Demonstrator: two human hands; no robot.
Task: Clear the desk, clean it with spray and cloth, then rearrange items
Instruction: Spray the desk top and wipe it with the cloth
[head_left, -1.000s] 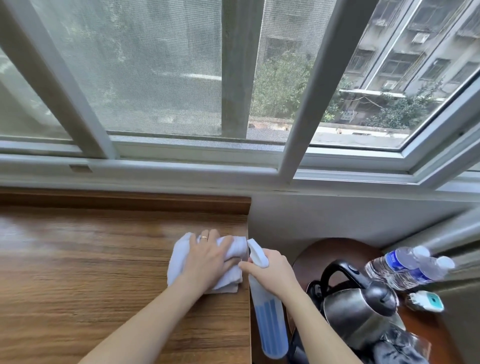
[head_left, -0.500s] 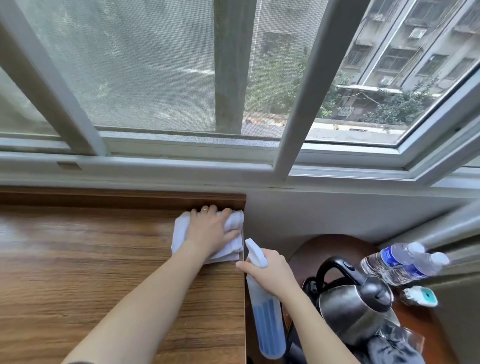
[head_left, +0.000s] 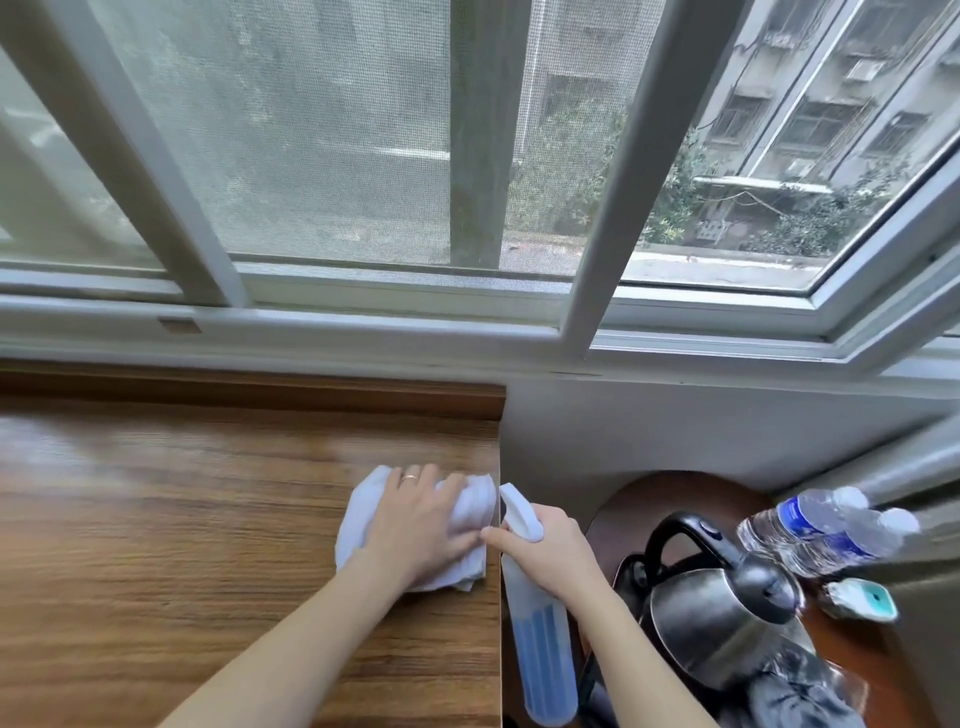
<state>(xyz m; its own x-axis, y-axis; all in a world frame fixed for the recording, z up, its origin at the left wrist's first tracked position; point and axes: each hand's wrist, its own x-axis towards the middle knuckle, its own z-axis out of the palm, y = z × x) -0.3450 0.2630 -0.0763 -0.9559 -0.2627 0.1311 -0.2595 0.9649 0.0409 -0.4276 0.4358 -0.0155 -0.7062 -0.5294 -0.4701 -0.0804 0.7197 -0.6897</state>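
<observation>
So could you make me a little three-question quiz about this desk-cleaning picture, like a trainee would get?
1. True or false: the left hand presses the white cloth on the wooden desk.
2. What does the right hand hold? A) the kettle B) the spray bottle C) a water bottle
3. Fill in: the kettle stands on the round ____ table to the right of the desk.

Key: 1 true; 2 B; 3 side.

Crumpled white cloth (head_left: 470, 512) near wooden desk's (head_left: 182, 519) right edge
</observation>
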